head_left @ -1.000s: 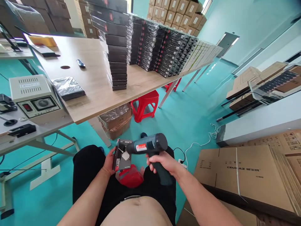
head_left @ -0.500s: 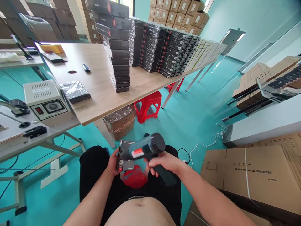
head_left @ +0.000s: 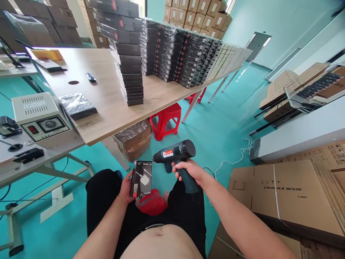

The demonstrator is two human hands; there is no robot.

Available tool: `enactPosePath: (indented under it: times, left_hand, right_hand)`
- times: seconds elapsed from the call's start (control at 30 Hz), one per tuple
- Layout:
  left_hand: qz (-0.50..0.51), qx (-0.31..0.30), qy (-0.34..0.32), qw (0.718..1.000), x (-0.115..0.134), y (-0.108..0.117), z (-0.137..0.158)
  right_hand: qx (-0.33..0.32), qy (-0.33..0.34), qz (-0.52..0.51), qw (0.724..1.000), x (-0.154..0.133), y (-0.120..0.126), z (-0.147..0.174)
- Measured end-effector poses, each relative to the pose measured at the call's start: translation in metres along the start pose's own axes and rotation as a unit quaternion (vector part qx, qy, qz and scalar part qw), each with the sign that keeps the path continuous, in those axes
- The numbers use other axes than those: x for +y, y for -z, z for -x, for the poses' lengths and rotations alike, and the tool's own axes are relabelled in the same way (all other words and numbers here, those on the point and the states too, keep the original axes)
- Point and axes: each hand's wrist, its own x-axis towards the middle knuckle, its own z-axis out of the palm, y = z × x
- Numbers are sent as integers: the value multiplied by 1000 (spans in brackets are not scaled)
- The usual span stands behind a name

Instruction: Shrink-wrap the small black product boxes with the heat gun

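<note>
**Heat gun in one hand, small black box in the other**

My right hand [head_left: 188,171] has its fingers [head_left: 180,169] clenched around the grip of the dark heat gun [head_left: 176,155]. The barrel points left and slightly down, with its nozzle just above and to the right of the box. A red and white label shows on the barrel's side.

My left hand [head_left: 126,187] grasps a small black box [head_left: 142,178] by its left edge, thumb on the near side, the rest of the fingers hidden behind it. The box stands upright over my lap, its printed face turned toward me, with a white shape on it. Nozzle and box are near each other but apart.

Below the box, between my knees, sits something red [head_left: 151,202]; I cannot tell what it is.

Farther out lies the teal floor, with a red stool [head_left: 165,120] under the wooden worktop [head_left: 107,97]. On the worktop stand tall stacks of black boxes [head_left: 129,61], many wrapped in film, and one flat wrapped pack [head_left: 77,105] lies alone. To my left a grey control unit [head_left: 40,118] sits on a lower worktop. To my right is a large cardboard carton [head_left: 285,196].
</note>
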Motion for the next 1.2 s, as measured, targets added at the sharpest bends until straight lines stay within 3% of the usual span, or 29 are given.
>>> enactPosePath:
  times: [0.2,0.4,0.47,0.6,0.77,0.93,1.1,1.2]
  left_hand:
    - [14,-3,4,1000,0,2,-4]
    - [12,-9,-10,1000,0,3,-5]
    - [15,-13,-13,1000,0,3,-6]
    - [18,-12,-16,1000,1,4,-6]
    - [34,-37,-24,998,2,3,-4]
    - [42,-38,-61,997,1,2,-5]
    - [48,-7,-127,991,2,-1,-12]
    - [79,-4,-122,989,4,0,-18]
  right_hand:
    - [-36,-21,28,999,11,11,15]
    - [-171,-108,113,973,27,14,43]
    - [-159,-102,107,976,30,13,47]
    - [-63,-56,62,994,36,8,50]
    - [-131,-90,70,985,51,3,57]
    - [-42,-60,23,997,61,-1,62]
    - [-118,-65,-36,990,59,-10,68]
    - [-47,-9,-95,994,57,-15,65]
